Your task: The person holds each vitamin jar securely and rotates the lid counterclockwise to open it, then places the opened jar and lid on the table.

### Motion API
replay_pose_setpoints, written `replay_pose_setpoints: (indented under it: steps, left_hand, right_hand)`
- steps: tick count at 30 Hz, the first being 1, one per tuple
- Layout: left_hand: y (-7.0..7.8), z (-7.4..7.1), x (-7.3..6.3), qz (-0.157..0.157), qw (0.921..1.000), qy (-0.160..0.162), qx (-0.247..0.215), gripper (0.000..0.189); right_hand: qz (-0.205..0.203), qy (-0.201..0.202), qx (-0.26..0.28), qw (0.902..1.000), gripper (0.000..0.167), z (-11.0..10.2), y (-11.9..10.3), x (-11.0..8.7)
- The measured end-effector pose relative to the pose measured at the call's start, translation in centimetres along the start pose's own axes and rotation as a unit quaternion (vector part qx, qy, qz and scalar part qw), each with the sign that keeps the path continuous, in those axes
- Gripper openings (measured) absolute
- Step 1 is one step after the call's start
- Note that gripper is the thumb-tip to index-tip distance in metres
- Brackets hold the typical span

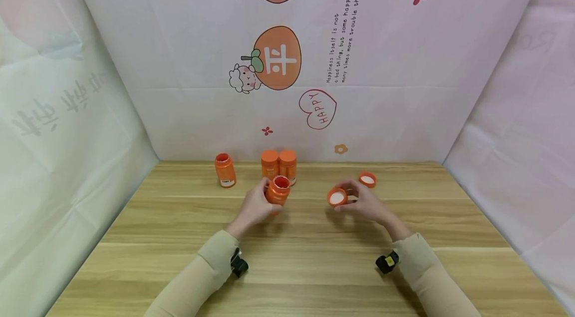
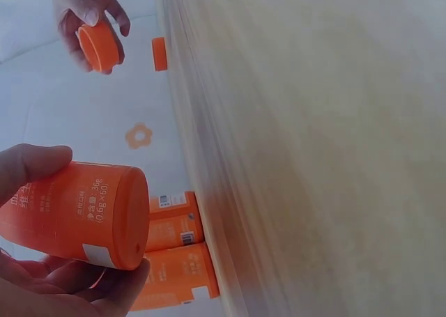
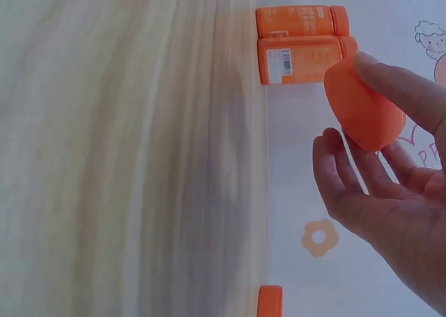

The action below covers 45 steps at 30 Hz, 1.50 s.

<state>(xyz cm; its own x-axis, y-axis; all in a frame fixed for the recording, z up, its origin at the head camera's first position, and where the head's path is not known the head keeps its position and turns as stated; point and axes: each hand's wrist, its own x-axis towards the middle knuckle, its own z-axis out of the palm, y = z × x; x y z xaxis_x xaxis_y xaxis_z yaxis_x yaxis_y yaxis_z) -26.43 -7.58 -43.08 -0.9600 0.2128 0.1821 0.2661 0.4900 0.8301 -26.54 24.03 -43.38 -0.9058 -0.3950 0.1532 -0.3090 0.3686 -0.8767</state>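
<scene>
My left hand [image 1: 257, 205] grips an orange bottle [image 1: 277, 196] round its body, lifted off the table with its uncapped mouth tilted up; the left wrist view shows the bottle's label and base [image 2: 131, 218]. To the right, my right hand [image 1: 363, 203] holds an orange lid [image 1: 337, 197] between thumb and fingers, the white inside facing the head camera. In the right wrist view the lid's smooth orange outer side [image 3: 362, 101] shows. Bottle and lid are well apart.
Two capped orange bottles [image 1: 288, 167] stand side by side at the back wall. Left of them is an uncapped orange bottle [image 1: 225, 171]. Another orange lid [image 1: 367, 179] lies at the back right, white inside showing. A printed white cloth [image 1: 382, 122] hangs behind the wooden table [image 1: 314, 267].
</scene>
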Motion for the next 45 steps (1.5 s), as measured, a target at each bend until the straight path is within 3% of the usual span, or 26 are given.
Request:
replay_pose_setpoints:
  steps: [10,24,45]
  left_hand:
    - [-0.5,-0.6,0.0,-0.005,0.9998,0.021,-0.004,0.051]
    - [-1.2,-1.8,0.1,-0.016,0.9987,0.048,0.009,0.052]
    - [-2.7,-3.7,0.3,-0.046,0.9970,0.058,0.026,0.059]
  right_hand:
    - [0.020,0.028,-0.028,0.9990,0.061,-0.7,1.2,-0.3]
    - [0.039,0.061,-0.138,0.9877,0.061,-2.0,1.8,-1.1]
    - [0.066,0.065,-0.149,0.9845,0.059,-4.1,3.7,-1.6]
